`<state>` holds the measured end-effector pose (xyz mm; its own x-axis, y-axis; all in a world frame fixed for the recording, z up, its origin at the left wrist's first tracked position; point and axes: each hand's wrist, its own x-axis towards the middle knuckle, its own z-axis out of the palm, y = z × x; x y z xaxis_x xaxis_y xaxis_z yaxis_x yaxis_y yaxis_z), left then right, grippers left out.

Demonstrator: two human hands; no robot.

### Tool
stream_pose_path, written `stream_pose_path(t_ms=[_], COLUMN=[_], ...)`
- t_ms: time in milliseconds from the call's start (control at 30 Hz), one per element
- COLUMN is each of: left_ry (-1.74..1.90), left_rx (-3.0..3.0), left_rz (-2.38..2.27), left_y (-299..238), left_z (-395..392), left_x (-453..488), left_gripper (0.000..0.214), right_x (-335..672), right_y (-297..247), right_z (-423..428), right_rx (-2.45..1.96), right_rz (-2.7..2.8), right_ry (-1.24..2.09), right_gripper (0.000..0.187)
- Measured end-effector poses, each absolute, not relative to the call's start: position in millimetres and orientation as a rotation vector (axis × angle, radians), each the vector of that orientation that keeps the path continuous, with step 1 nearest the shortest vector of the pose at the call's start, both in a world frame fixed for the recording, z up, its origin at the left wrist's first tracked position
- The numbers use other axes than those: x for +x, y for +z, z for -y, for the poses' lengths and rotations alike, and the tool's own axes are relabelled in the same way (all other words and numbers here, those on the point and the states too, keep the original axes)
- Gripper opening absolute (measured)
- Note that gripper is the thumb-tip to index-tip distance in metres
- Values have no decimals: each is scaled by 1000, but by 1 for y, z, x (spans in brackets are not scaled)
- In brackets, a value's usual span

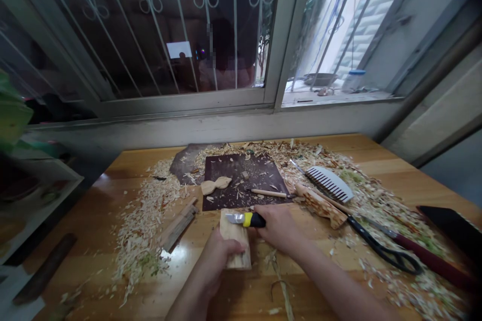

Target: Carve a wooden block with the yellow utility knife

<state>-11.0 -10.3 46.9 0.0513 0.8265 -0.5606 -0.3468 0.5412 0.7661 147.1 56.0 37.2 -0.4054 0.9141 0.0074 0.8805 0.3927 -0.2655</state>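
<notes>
A pale, squared wooden block is gripped near the table's front by my left hand, its thumb lying across the block's face. My right hand is closed around the black-and-yellow handle of a utility knife. The knife's blade lies across the upper part of the block and appears to touch it. Beyond the block, a carved wooden piece with a narrow waist rests at the left of a dark mat. A slim carving tool with a light handle lies on the mat's front edge.
Wood shavings ring the wooden table. A flat wood strip lies left. To the right are a rough wood chunk, a white comb-like object, and black and maroon handles. A barred window stands behind.
</notes>
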Motion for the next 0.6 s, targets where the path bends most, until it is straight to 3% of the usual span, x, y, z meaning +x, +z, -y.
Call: stream_pose_path(t_ms=[200, 600], left_ry=[876, 1014], left_rx=[469, 495], left_rz=[-1107, -1031], left_y=[55, 52], left_z=[16, 12], left_x=[-7, -19], left_gripper=[61, 50], right_x=[170, 143], right_y=[39, 38], right_z=[-80, -36], right_rx=[-1903, -1449], right_rz=[2298, 2567], right_ry=[186, 393], right_gripper=[20, 9])
